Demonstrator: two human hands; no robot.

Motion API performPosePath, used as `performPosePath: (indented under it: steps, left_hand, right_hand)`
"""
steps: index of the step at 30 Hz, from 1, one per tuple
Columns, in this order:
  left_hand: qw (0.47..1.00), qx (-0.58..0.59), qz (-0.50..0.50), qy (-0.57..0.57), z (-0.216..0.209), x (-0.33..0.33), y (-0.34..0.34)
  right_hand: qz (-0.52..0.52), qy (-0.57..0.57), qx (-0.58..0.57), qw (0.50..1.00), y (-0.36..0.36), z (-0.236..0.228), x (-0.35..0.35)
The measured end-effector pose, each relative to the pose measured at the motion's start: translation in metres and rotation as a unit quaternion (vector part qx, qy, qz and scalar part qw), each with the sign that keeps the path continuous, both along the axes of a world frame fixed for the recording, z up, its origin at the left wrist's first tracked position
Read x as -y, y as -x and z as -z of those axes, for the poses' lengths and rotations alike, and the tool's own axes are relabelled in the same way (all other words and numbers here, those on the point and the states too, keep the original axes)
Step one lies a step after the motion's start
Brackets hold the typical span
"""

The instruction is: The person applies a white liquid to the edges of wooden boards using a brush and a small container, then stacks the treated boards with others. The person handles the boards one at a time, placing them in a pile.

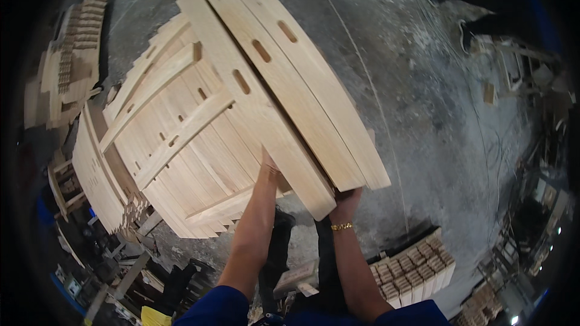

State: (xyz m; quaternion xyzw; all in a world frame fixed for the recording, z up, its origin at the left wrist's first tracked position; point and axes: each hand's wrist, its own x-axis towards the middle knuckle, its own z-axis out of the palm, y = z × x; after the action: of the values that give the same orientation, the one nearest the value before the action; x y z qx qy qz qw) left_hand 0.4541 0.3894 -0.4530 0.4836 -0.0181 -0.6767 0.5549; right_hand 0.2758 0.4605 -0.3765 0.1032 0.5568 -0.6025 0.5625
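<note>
Three long, light wooden boards (281, 111), each with an oval slot, lie side by side at a slant, with a dark gap between the left one and the other two. My left hand (269, 160) reaches against the left board's edge, and its fingers are hidden by the wood. At the near end of the boards my right hand (347, 202) is closed on the middle board from below, its fingertips out of sight. A gold bracelet (342, 226) circles my right wrist. Under and left of the boards spreads a stack of similar pale boards (211, 169).
More stacked wooden parts (81, 42) stand at the far left. Rows of small wooden pieces (417, 268) sit on the floor by my right forearm. Another person's dark-clothed legs (483, 0) show at the upper right. Cluttered wooden frames (525, 69) line the right side.
</note>
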Motion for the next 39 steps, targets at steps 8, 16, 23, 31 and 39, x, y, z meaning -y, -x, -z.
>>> performPosePath:
  steps: [8,16,23,31,39]
  left_hand:
    - [0.975,-0.201,-0.042,-0.085,-0.031,-0.001,-0.029]
    - [1.0,-0.007,-0.005,0.001,-0.022,-0.026,-0.074]
    - [0.996,0.017,-0.08,-0.044,-0.046,0.029,-0.085]
    - [0.998,0.011,-0.039,-0.041,-0.057,0.025,-0.085]
    - [0.993,-0.075,-0.058,0.073,-0.031,0.009,-0.122]
  right_hand:
    - [-0.193,-0.024,-0.049,0.98,0.013,0.016,-0.045]
    - [-0.555,0.07,-0.167,0.812,-0.026,-0.029,0.09]
    - [-0.578,0.069,0.125,0.803,-0.134,0.007,0.218]
    - [-0.585,0.099,-0.059,0.803,-0.117,0.047,0.197]
    - [-0.6,0.049,-0.094,0.793,-0.141,0.075,0.197]
